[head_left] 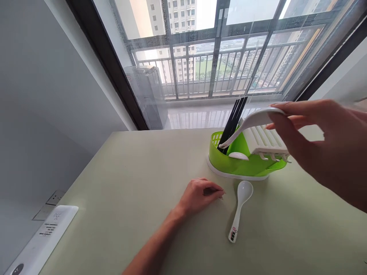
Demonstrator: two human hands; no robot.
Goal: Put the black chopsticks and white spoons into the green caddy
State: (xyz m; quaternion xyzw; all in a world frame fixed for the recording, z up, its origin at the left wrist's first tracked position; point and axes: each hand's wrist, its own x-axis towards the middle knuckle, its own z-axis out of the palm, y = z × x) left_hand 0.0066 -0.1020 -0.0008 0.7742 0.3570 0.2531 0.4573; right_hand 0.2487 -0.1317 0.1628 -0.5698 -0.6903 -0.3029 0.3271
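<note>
My right hand [321,141] pinches a white spoon [255,118] by its bowl end, between thumb and fingers. The spoon's handle slants down to the left, its tip in front of the black chopsticks [233,124] at a green utensil holder [229,165]. Low on the table, my left hand [202,195] rests with its fingers curled to the thumb, and I see nothing in them. A second white spoon [244,191] lies just right of that hand, bowl away from me, with red and black marks on its handle. Another white rounded piece [238,156] shows inside the holder.
A white slotted rack [268,139] with small hooks covers the holder's right part. The pale table [137,179] reaches back to a window with a balcony railing [200,72] outside. At the left edge lies a long white device [47,236], near a wall socket [55,197].
</note>
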